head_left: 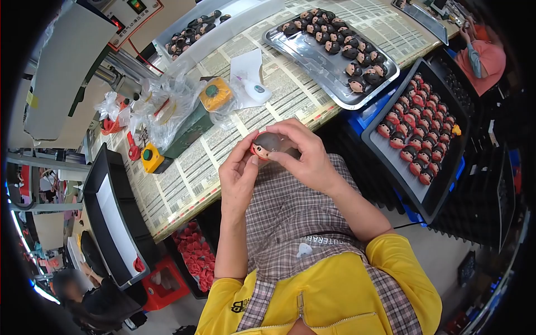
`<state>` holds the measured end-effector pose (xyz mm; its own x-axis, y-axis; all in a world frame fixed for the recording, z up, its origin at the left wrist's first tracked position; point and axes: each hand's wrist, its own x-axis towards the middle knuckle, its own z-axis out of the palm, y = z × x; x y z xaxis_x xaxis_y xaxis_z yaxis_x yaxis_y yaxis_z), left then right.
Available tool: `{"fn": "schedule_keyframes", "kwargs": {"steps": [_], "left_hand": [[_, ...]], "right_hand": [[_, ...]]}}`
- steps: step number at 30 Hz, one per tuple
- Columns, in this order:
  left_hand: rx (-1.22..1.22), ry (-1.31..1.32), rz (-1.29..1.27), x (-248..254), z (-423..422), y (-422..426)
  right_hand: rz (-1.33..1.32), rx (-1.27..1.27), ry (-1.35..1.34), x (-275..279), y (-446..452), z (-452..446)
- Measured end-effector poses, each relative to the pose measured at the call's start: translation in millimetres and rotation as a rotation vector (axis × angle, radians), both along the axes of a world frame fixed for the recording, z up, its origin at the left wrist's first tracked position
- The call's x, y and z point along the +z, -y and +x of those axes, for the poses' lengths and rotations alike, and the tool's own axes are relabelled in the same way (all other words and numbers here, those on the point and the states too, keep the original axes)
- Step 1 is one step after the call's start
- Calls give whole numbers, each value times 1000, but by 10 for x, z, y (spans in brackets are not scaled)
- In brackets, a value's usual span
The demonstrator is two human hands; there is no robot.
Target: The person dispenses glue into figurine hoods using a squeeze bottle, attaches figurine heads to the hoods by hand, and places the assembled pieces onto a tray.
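Observation:
Both of my hands meet at the table's front edge, over my plaid apron. Between them is a small doll head (264,146) with dark hair, a painted face and a red part at its side. My left hand (239,170) curls round the red side, its thumb below the face. My right hand (304,149) grips the dark-haired side with fingers over the top and thumb underneath. Beyond them, a metal tray (357,100) holds many dark-haired doll heads. To the right, a black tray (385,162) carries rows of heads with red parts attached.
A white bin (206,53) of dark pieces stands at the back left. Nearby are a yellow button box (215,94), plastic bags and a press machine (120,84). A black tray (114,223) sits at left, and red pieces (194,251) fill a low bin. Other people work at both sides.

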<state>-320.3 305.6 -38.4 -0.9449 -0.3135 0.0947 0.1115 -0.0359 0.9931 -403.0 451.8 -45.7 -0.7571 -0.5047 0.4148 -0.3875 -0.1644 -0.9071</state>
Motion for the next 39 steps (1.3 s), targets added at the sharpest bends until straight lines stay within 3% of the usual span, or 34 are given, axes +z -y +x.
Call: {"fn": "schedule_keyframes", "kwargs": {"steps": [19, 24, 29, 35, 39], "left_hand": [[11, 51, 46, -17, -13, -97], [49, 58, 106, -67, 1, -133], [-78, 109, 48, -123, 31, -201], [-244, 83, -70, -26, 92, -401], [-156, 84, -179, -77, 98, -264]], "right_hand": [[38, -56, 11, 15, 5, 29], [147, 3, -88, 39, -87, -37], [379, -197, -363, 43, -293, 142], [405, -389, -340, 179, -1002, 167], [713, -724, -261, 230, -1930, -11]]}}
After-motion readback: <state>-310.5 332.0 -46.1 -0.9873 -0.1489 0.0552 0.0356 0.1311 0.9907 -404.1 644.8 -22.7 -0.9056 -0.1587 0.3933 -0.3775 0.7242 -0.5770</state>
